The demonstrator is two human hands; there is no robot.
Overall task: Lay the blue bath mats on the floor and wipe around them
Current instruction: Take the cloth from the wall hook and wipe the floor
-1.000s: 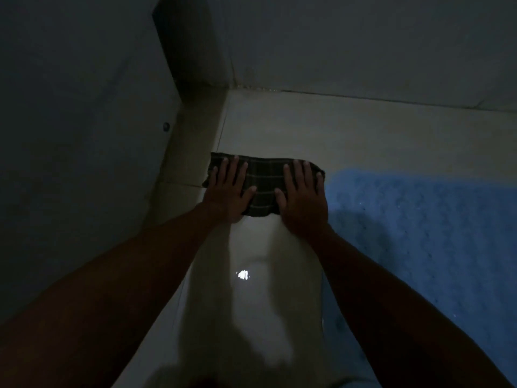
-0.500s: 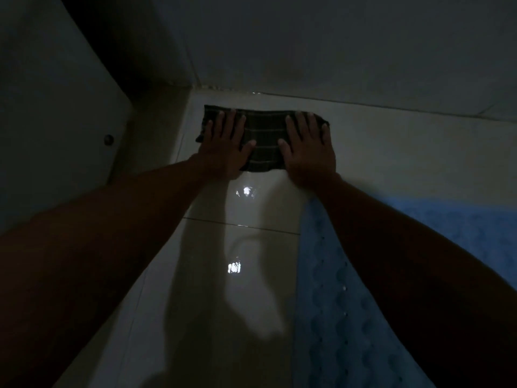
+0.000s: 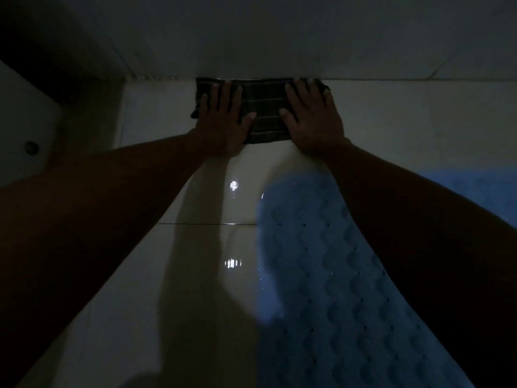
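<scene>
A dark checked cloth (image 3: 263,107) lies flat on the pale floor tiles, its far edge against the foot of the wall. My left hand (image 3: 221,121) presses on the cloth's left part with fingers spread. My right hand (image 3: 313,119) presses on its right part, fingers spread too. A blue bath mat (image 3: 321,275) with a wavy bumped pattern lies on the floor at the right, nearer to me than the cloth; my right forearm crosses over it. The room is dim.
The wall (image 3: 279,37) runs across the top of the view. At the left stands a white panel (image 3: 22,121) with a small round knob (image 3: 31,147), in a dark corner. Glossy floor tiles (image 3: 195,275) with light reflections lie between my arms.
Both hands have pushed the cloth forward across the tiles, from beside the mat's corner up to the wall's foot. More of the mat shows below my right arm.
</scene>
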